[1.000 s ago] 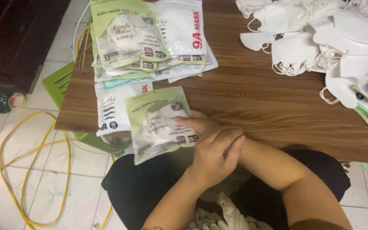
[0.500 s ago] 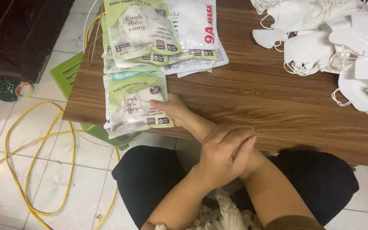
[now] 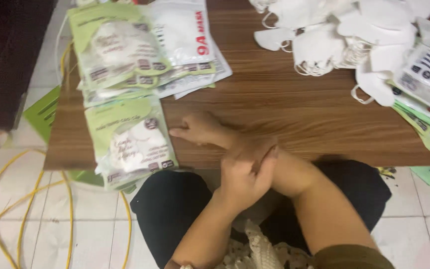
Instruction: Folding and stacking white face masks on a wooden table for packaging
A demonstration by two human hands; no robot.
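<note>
The right hand (image 3: 200,130) lies flat on the wooden table (image 3: 284,109), fingers stretched out toward the left and holding nothing; its fingertips stop just beside the right edge of a green packet (image 3: 128,142), and whether they touch it cannot be told. That packet holds a white folded mask and lies near the table's front left corner, its lower end hanging a little over the edge. The left hand (image 3: 247,174) crosses over the right forearm and rests on it near the wrist, fingers loosely curled against the arm, gripping no object. Beyond the packet, at the far left of the table, sits a fanned stack of packets (image 3: 140,50), green ones on the left and white ones on the right. At the far right lies a heap of loose white masks (image 3: 344,35) with ear loops, and beside it, at the right edge, another pile of flat wrappers (image 3: 424,94). The person sits with dark trousers (image 3: 175,209) under the table edge. On the tiled floor (image 3: 36,239) to the left, a yellow cable (image 3: 26,199) runs in loops
</note>
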